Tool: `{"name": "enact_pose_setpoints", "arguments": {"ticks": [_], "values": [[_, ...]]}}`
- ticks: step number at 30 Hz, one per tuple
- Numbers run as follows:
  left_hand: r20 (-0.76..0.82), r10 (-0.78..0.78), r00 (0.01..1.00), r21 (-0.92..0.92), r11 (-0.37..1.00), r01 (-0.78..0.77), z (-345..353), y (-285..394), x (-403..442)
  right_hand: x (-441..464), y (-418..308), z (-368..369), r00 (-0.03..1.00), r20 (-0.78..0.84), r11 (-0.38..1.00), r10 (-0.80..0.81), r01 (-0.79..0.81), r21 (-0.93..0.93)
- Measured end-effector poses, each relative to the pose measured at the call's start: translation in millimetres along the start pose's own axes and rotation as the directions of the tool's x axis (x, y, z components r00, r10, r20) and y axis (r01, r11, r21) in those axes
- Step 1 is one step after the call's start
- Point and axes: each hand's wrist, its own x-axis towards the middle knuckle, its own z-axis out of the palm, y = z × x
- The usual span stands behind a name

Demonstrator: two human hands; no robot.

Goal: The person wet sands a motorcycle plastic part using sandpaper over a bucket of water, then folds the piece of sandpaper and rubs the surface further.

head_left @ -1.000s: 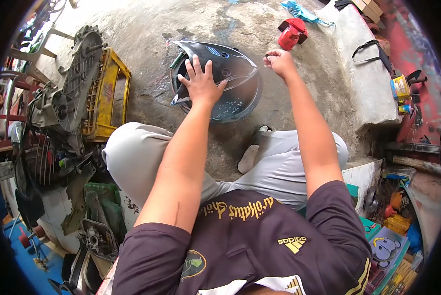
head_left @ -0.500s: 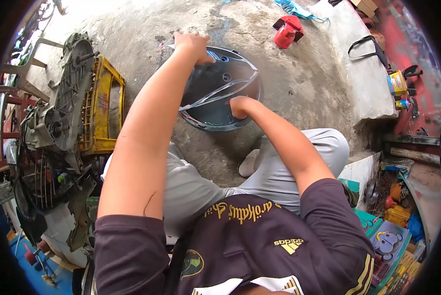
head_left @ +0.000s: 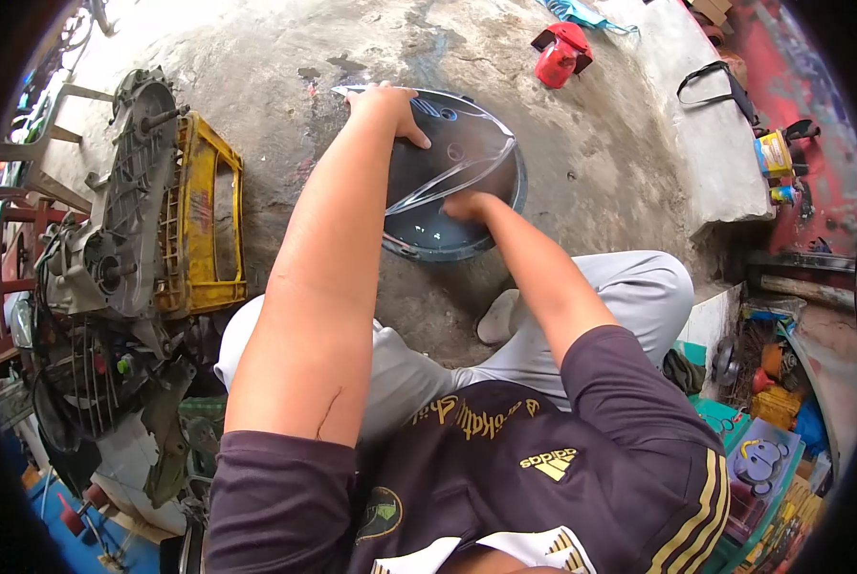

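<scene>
Blk panel (head_left: 424, 170) in L hand (head_left: 386, 107), R hand (head_left: 466, 205) in basin (head_left: 521, 184).

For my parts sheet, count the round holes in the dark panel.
2 visible: the upper hole beside the blue stripes, the lower hole nearer the person. The left hand may hide more.

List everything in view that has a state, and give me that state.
Left hand: hooked over the dark panel's edge
Right hand: fingertips hidden in the basin
Dark panel: partly in the basin, tip beyond the rim
Basin: holding water
Red part: on the floor, outside the basin
Light-blue cloth: crumpled
</scene>
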Motion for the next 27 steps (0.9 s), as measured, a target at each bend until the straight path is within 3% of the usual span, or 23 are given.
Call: {"name": "enact_pose_setpoints", "arguments": {"ticks": [1,2,3,4,8,12,15,19,21,22,25,27], "values": [[-0.008,-0.014,1.000,0.025,1.000,0.014,-3.3,2.4,-4.3,-11.6,-7.2,-6.2,0.984,0.154,0.980,0.089,-0.114,0.166],[-0.005,-0.012,1.000,0.025,1.000,0.012,-4.1,3.1,-6.3,-13.1,-2.7,-3.9,0.984,0.156,0.979,0.091,-0.117,0.168],[-0.004,-0.007,1.000,0.025,1.000,0.007,-6.4,3.9,-9.3,-18.2,0.1,-4.9,0.948,0.317,0.882,-0.036,-0.119,0.456],[-0.003,-0.002,1.000,0.026,1.000,0.002,-5.3,3.5,-7.9,-23.8,1.0,-6.3,0.884,0.420,0.698,-0.205,-0.169,0.696],[-0.084,0.050,0.995,0.085,0.995,-0.043,11.6,-3.5,4.5,-58.8,1.3,-15.8,0.886,0.335,0.565,-0.321,-0.104,0.818],[-0.084,0.042,0.996,0.055,0.998,-0.037,15.6,-8.1,2.2,-97.1,-16.3,-51.3,0.931,0.292,0.744,-0.220,-0.034,0.668],[-0.089,0.049,0.995,0.056,0.997,-0.044,20.3,-8.2,3.3,-119.6,-23.0,-90.7,0.941,0.195,0.700,-0.275,0.057,0.712],[-0.090,0.034,0.995,0.066,0.997,-0.028,20.1,-4.8,0.2,-102.4,-13.1,-127.4,0.988,-0.065,0.740,-0.138,0.147,0.656],[-0.099,0.024,0.995,0.083,0.996,-0.016,20.6,-3.9,-0.9,-106.8,-17.8,-142.3,0.966,-0.236,0.781,-0.102,0.225,0.583],[-0.106,0.017,0.994,0.080,0.997,-0.009,21.1,-5.0,-1.5,-108.4,-17.9,-145.5,0.965,-0.238,0.784,-0.109,0.231,0.577],[-0.058,0.049,0.997,0.074,0.996,-0.045,20.9,-8.0,-5.1,-110.9,-14.3,-149.2,0.847,-0.527,0.790,-0.071,0.370,0.488],[-0.063,0.037,0.997,0.076,0.997,-0.032,22.9,-7.8,-13.7,-111.0,-7.4,-141.3,0.840,-0.541,0.777,-0.040,0.367,0.512]]}}
